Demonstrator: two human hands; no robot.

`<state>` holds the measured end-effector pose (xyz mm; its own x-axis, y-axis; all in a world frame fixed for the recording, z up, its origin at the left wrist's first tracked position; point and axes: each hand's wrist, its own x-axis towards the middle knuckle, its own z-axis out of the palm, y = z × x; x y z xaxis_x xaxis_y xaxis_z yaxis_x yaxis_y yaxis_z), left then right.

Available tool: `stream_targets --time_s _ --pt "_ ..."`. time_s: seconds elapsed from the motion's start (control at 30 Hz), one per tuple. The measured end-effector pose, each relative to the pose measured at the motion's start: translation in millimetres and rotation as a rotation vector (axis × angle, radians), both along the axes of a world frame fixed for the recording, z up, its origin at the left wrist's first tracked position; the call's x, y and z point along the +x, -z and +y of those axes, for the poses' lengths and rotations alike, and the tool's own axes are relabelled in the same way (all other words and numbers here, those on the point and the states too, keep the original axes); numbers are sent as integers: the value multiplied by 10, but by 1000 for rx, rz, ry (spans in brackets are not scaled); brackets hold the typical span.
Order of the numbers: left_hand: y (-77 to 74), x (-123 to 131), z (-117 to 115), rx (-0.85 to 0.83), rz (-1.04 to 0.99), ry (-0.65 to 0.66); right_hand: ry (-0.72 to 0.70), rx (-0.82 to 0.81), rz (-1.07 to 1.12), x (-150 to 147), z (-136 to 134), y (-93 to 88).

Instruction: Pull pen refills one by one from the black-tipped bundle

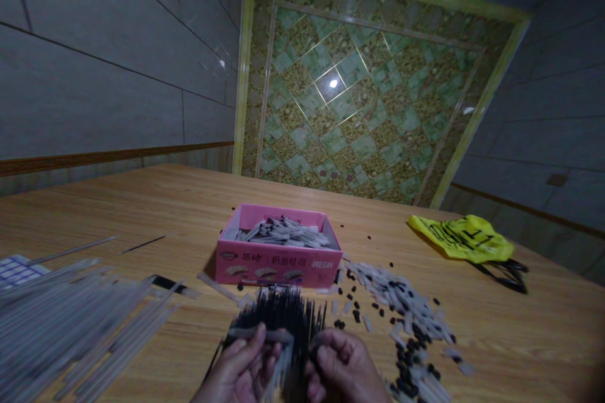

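Observation:
My left hand (248,362) is closed in a pinch on a short translucent tube (241,332), held roughly level. Close beside it, my right hand (347,365) has its thumb and fingertips pressed around a small dark piece, partly hidden and blurred. Beneath and just beyond both hands lies a thick bundle of thin black rods (278,305) with pointed-looking ends. Behind the bundle stands a pink open box (278,264) with printed lettering, filled with many translucent tubes with dark ends (288,233).
Long translucent tubes (61,327) cover the table's left side, near a blue-checked white item (21,271). Short clear pieces (406,296) and small black plugs (411,352) are scattered at right. A yellow bag (463,238) with black straps lies farther right on the wooden table (165,201).

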<state>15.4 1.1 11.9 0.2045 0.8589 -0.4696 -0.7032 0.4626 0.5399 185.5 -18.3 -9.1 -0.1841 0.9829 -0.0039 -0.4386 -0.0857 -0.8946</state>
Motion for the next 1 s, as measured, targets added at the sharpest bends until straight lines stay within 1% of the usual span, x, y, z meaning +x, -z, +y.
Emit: stream_targets --time_s 0.1,0.23,0.33,0.6,0.73,0.83,0.93,1.0 --pt "-10 6 -7 -10 3 -11 -52 -65 58 -6 1 0" --pt "-15 10 -13 -18 15 -37 -113 -103 181 -2 13 50" --pt "-8 5 -20 -14 14 -23 -143 -133 222 2 7 55" --pt "2 2 -13 2 2 20 -147 -147 306 -2 -17 -5" --pt "3 3 -8 -8 11 6 -138 -174 224 3 -13 -8" --pt "-15 5 -15 -15 13 4 -114 -116 94 -18 -16 17" --pt "-40 15 -26 -10 22 5 13 -19 -86 -58 -28 79" --pt "-49 21 -32 5 37 0 112 15 -165 -87 -40 118"
